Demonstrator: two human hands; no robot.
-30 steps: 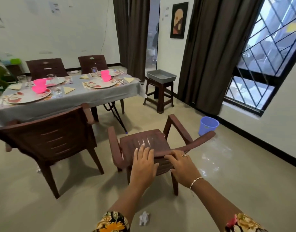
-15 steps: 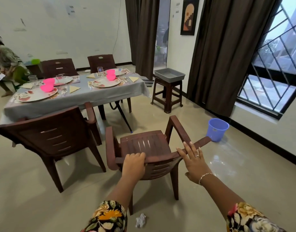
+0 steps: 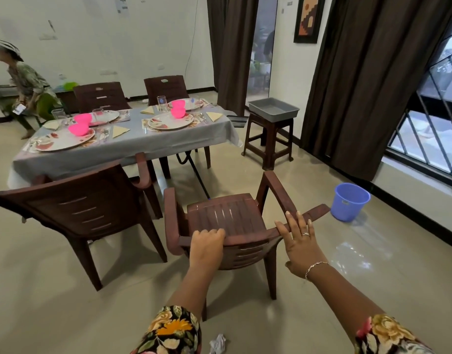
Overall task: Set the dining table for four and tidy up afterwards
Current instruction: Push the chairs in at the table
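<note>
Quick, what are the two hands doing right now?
Left hand: closed, gripping the chair by its back.
Right hand: open, straight fingers resting on the chair.

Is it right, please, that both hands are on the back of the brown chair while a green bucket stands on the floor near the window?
Not quite: the head view shows the bucket is blue, not green. The rest holds: the left hand and the right hand are on the back of the brown chair, with the bucket on the floor near the window.
</note>
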